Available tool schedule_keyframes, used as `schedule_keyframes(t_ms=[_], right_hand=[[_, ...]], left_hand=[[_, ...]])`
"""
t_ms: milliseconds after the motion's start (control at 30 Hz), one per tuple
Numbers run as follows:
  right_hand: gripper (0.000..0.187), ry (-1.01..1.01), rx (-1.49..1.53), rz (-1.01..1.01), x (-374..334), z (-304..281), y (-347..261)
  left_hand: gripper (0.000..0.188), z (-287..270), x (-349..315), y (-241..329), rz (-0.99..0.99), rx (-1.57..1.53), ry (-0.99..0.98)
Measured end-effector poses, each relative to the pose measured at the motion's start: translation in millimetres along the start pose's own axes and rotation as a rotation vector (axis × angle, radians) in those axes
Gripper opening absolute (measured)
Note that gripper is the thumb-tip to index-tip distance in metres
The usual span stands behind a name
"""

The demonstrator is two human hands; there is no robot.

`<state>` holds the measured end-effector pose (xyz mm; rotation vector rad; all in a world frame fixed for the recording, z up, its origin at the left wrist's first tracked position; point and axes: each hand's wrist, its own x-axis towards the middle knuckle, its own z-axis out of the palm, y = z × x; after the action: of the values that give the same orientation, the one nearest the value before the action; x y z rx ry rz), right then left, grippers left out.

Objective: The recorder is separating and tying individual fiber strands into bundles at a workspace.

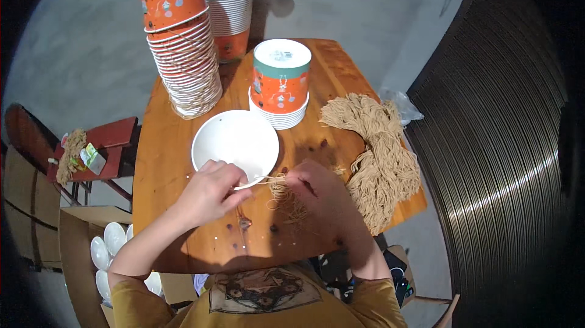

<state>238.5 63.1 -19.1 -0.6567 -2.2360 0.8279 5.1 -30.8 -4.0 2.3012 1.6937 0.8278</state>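
A white paper tub (237, 139) lies on the wooden table with its opening toward me, a small dark hole showing near its far rim. Fingers of my left hand (213, 193) close over the near rim, thumb on the outside. A thin strand of tan twine (262, 178) runs from that rim to my right hand (323, 191), which is closed around it. Below the right hand, a loose tangle of twine (280, 190) lies in shadow; the right fingertips are partly hidden. Beside it on the right sits a large twine bundle (384, 163).
Orange and green paper tubs (280, 84) stand upside down behind the white one. A taller twine-wrapped stack (183, 54) leans at back left. A cardboard box (85, 261) with white tubs stands lower left. A red stool (109, 145) holds more twine. A ribbed shutter (499, 145) borders the right.
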Motion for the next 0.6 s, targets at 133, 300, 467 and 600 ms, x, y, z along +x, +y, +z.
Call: schedule_keyframes(t_ms=[133,300,467,600], right_hand=[[0.011,-0.014,-0.207,-0.261,32,6,-4],[0.009,0.089,-0.174,-0.416,48,38,3],[0.011,0.109,-0.118,-0.386,54,54,-2],[0.01,0.093,-0.103,-0.305,54,59,-7]], left_hand=[[0.017,-3,-14,-16,0.122,0.103,0.011],[0.015,-12,-18,-25,0.206,-0.065,0.032],[0.016,8,-12,-7,-0.217,-0.227,0.193],[0.015,21,-3,0,-0.393,-0.262,0.317]])
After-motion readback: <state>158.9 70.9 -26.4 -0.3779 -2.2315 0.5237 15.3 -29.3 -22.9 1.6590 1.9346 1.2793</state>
